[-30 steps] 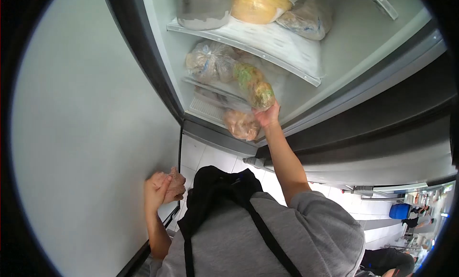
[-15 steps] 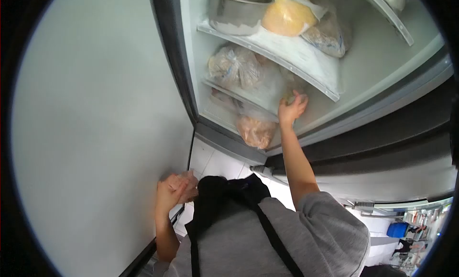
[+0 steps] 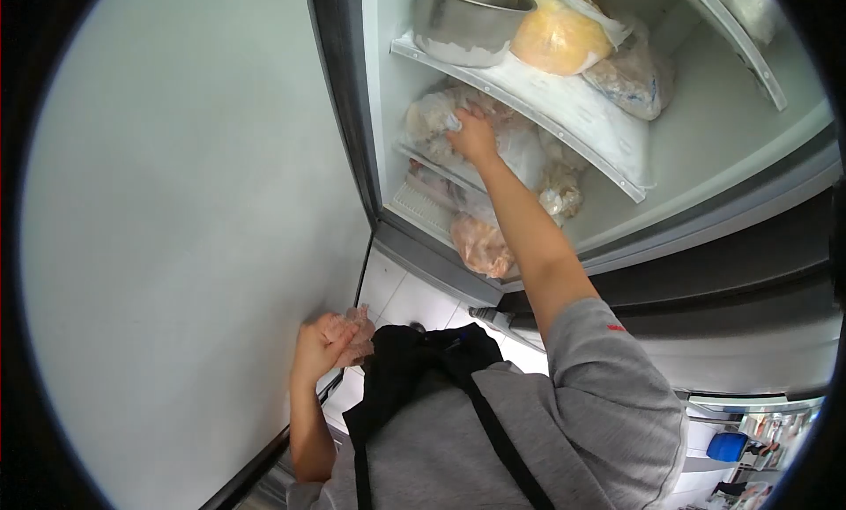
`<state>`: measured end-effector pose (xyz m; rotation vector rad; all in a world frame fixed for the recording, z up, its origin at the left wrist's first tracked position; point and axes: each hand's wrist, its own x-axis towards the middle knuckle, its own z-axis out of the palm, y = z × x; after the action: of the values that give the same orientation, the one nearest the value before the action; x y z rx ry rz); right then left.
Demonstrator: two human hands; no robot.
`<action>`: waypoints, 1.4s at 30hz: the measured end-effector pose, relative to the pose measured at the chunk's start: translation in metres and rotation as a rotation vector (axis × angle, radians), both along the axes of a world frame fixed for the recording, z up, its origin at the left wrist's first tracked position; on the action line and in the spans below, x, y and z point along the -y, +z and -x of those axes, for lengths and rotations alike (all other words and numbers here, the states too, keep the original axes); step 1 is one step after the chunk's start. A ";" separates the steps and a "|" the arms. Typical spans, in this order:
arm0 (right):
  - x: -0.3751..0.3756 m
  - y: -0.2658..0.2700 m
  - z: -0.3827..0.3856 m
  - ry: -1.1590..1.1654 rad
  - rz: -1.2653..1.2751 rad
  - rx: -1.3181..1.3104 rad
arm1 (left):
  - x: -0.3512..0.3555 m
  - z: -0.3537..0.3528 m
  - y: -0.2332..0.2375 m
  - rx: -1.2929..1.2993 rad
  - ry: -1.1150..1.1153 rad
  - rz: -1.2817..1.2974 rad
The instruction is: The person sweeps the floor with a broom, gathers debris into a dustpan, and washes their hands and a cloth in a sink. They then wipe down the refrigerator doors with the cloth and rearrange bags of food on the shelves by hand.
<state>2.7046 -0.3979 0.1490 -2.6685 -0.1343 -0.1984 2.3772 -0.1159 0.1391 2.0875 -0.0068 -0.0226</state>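
My left hand (image 3: pixel 315 350) is closed around a small clear plastic bag with pinkish contents (image 3: pixel 359 332), low beside the freezer door. Under the frosted shelf, my right hand (image 3: pixel 476 138) reaches inside and its fingers are closed on the gathered top of a clear plastic bag of pale food (image 3: pixel 429 124). That bag rests on the middle shelf. To the right of my forearm lies another knotted clear bag (image 3: pixel 560 198). A bag of pinkish-orange pieces, perhaps meat (image 3: pixel 481 247), sits lower down, partly behind my forearm.
The open freezer door (image 3: pixel 194 202) stands at left. Above my right hand, the frosted shelf (image 3: pixel 573 105) carries a metal pot (image 3: pixel 467 30), a bag with yellow contents (image 3: pixel 561 36) and another clear bag (image 3: pixel 630 78). A blue bin (image 3: pixel 727 447) stands far off at lower right.
My right hand has moved left from the right part of the middle shelf to the pale bag and grips its top. The left hand still holds its small bag.
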 end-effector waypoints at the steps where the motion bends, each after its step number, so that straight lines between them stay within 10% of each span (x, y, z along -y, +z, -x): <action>1: 0.008 -0.015 0.009 -0.006 -0.002 0.206 | 0.000 0.000 0.000 -0.011 -0.001 -0.001; 18: 0.056 -0.067 0.071 -0.018 -0.053 0.662 | -0.002 -0.002 -0.004 -0.057 -0.039 -0.056; 24: 0.053 -0.025 0.047 -0.070 -0.076 0.306 | 0.000 -0.005 -0.004 0.050 -0.081 -0.098; 32: 0.027 0.010 0.101 -0.278 -1.595 -0.063 | 0.000 -0.003 0.000 0.021 -0.082 -0.047; 42: 0.016 0.158 0.210 -0.155 -2.047 -0.044 | -0.002 -0.003 -0.007 0.032 -0.081 -0.090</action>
<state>2.4951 -0.4142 0.3073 -0.6339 0.2104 -0.1549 2.3797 -0.1140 0.1325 2.1768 -0.1110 -0.0397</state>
